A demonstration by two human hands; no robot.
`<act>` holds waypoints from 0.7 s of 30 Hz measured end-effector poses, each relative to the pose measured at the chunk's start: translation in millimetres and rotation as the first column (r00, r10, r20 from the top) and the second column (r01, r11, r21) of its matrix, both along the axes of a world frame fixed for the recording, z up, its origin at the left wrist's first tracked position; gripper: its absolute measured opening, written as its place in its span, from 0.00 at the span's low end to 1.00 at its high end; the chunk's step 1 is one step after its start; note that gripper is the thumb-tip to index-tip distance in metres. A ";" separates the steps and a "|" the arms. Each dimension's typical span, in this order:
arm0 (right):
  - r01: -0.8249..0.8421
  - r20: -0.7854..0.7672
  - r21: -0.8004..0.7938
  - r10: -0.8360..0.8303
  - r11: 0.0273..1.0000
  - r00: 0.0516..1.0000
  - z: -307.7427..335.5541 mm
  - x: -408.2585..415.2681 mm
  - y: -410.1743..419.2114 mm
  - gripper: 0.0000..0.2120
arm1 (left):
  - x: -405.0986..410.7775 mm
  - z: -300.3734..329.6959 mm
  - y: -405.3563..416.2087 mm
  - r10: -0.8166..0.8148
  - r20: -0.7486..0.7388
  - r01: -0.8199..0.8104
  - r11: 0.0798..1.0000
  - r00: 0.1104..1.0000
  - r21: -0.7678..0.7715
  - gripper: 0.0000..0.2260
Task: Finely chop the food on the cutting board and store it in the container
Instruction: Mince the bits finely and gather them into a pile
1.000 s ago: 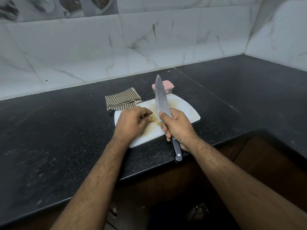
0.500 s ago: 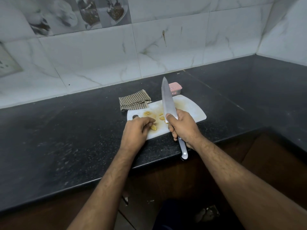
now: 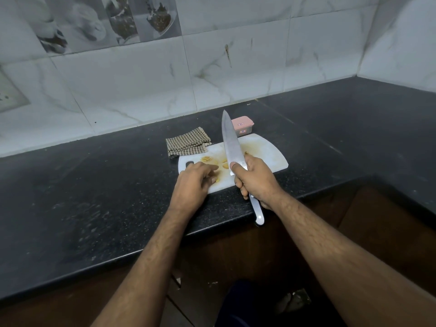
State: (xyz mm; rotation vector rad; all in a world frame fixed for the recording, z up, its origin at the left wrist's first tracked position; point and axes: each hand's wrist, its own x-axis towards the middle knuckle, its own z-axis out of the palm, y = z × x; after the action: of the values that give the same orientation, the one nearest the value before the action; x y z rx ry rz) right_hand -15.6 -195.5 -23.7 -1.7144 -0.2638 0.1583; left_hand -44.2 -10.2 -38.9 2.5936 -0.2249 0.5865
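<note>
— Marble tiles back a black counter [image 3: 94, 197] that turns a corner on my right; what sits on it?

— My white board [image 3: 266, 152] lies near the front edge; a checked cloth [image 3: 186, 143] touches its far left corner; a pink-lidded box [image 3: 243, 125] stands just beyond its far edge, lid on.

— And the food?

— Pale yellow slices [image 3: 208, 159] lie scattered on the left half of the board, with a few more by the blade; stains of the same colour mark the middle; I cannot tell what the food is.

— What is your right hand doing?

— My right hand [image 3: 253, 179] grips the knife [image 3: 232, 142] where blade meets handle; thumb on the flat of the blade, fingers curled round the grip; the point aims away from me and up, over the board toward the box; the handle's butt sticks out below my wrist, past the counter's edge.

— And the left?

— My left hand [image 3: 192, 182] rests on the near left part of the board, palm down, fingers loosely bent over the slices nearest me; whether they pinch one, I cannot tell.

— Anything lower down?

— Brown cabinet fronts under the counter; dark, blurred floor between my arms.
</note>
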 end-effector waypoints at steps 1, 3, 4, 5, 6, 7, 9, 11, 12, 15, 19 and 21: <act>0.002 0.000 0.003 -0.002 1.000 1.000 -0.4 0.3 -0.1 0.09 | 0.2 -0.1 -0.2 0.000 0.006 0.000 1.000 1.000 0.004 0.13; 0.002 0.001 0.002 -0.002 1.000 1.000 -0.8 1.0 0.1 0.10 | 0.4 -0.4 0.0 0.006 0.008 -0.006 1.000 1.000 -0.001 0.13; 0.001 0.000 0.000 -0.001 1.000 1.000 -0.9 1.0 0.2 0.10 | 0.0 -0.7 0.2 0.008 0.005 -0.008 1.000 1.000 -0.015 0.12; 0.001 0.000 0.001 -0.001 1.000 1.000 -0.8 0.8 0.0 0.10 | -0.3 -0.7 0.1 0.008 0.003 -0.008 1.000 1.000 -0.029 0.12; 0.001 0.000 0.002 -0.001 1.000 1.000 -0.9 0.7 0.2 0.10 | -0.3 -1.1 0.5 0.009 -0.002 -0.009 0.999 1.000 -0.036 0.11; 0.001 -0.001 0.003 -0.001 1.000 1.000 -1.1 0.5 0.3 0.10 | -0.3 -1.7 0.4 0.009 -0.006 -0.009 0.999 1.000 -0.035 0.09; 0.002 0.002 0.003 -0.002 1.000 1.000 -1.1 0.3 0.3 0.10 | -0.3 -2.0 -0.2 0.009 -0.022 -0.009 1.000 1.000 -0.022 0.05; 0.004 0.006 0.002 -0.004 1.000 1.000 -0.8 0.0 0.3 0.10 | -0.6 -1.3 -1.1 0.008 -0.028 -0.009 1.000 1.000 -0.016 0.04; 0.005 0.005 0.003 -0.005 1.000 1.000 -0.9 -0.1 0.2 0.10 | -0.5 -1.3 -1.4 0.003 -0.029 -0.004 1.000 1.000 -0.016 0.04; 0.004 0.002 0.010 -0.004 1.000 1.000 -1.0 -0.5 0.3 0.10 | 1.0 -1.2 -3.3 -0.019 -0.035 0.019 1.000 0.999 -0.011 0.03; 0.004 -0.007 0.024 -0.004 1.000 1.000 -0.6 0.0 0.1 0.10 | 14.5 2.2 -6.2 0.019 -0.044 -0.023 0.995 0.999 -0.097 0.01; 0.007 -0.017 0.037 -0.006 0.999 1.000 0.1 -0.4 -0.1 0.10 | 23.8 4.8 -7.6 0.065 -0.053 -0.072 0.988 0.996 -0.140 0.03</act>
State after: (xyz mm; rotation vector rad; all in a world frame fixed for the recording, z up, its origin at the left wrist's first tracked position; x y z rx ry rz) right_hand -16.0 -195.6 -23.5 -1.6764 -0.2472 0.1624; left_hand -20.4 -17.8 -34.0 2.4822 -0.0756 0.5432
